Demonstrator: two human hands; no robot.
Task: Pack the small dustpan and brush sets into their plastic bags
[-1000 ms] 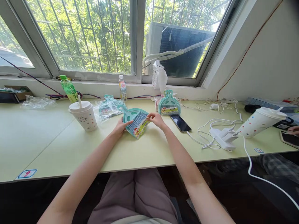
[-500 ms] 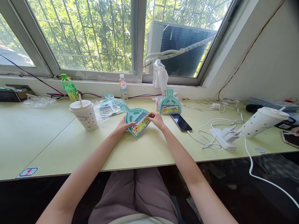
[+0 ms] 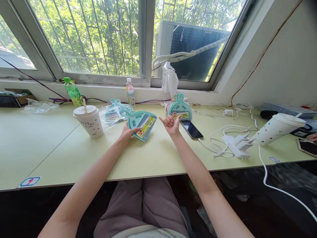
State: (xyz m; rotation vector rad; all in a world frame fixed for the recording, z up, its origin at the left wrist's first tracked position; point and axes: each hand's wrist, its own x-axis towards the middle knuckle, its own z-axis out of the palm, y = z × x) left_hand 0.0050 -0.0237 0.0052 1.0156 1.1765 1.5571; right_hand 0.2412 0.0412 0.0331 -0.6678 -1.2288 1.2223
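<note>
My left hand [image 3: 127,133] grips the lower edge of a teal mini dustpan-and-brush set [image 3: 140,121] with a colourful label, holding it tilted just above the pale green table [image 3: 153,155]. My right hand [image 3: 170,124] hovers palm up to the right of the set, fingers loosely spread, holding nothing. A second teal dustpan set [image 3: 179,108] stands behind my right hand. A third one in clear plastic wrap [image 3: 114,111] lies behind the held set.
A lidded paper cup with a straw [image 3: 89,120] stands left of my hands. A black phone [image 3: 191,129] lies right of them, near white cables and a charger [image 3: 235,145]. A tipped dotted cup [image 3: 277,129], two bottles [image 3: 130,92] and another person's fingers [image 3: 312,137] are also in view.
My right hand let go of the dustpan set and turned palm up to the right. My left hand lifted and tilted the set slightly.
</note>
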